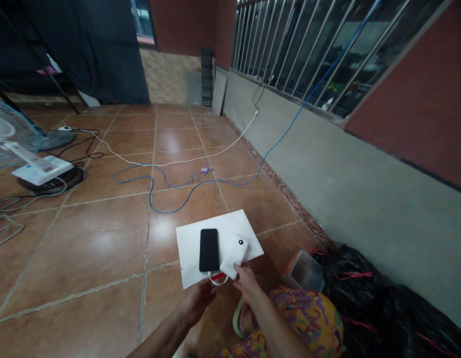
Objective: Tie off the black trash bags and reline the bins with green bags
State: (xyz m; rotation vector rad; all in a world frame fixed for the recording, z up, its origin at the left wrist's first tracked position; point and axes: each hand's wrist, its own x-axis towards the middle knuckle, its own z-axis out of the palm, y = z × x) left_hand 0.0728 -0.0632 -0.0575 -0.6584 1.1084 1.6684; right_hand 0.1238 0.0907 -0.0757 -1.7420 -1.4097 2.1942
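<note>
A black phone [208, 250] lies on a white board [190, 236], its dark screen facing up. From its lower end a short white cable [217, 283] loops toward a white power bank [235, 254], which has a small round black mark. My right hand [248, 282] grips the near end of the power bank, thumb on top. At the board's near edge my left hand [199, 300] has its fingers curled just below the phone and cable; what they hold is hidden. A small red strip [217, 276] shows between the two hands.
A blue cable [171, 213] and a white cord [167, 164] trail across the tiled floor. A fan [37, 166] stands at left. Close by on the right are a clear plastic container [307, 272] and black plastic bags [359, 283] along the wall.
</note>
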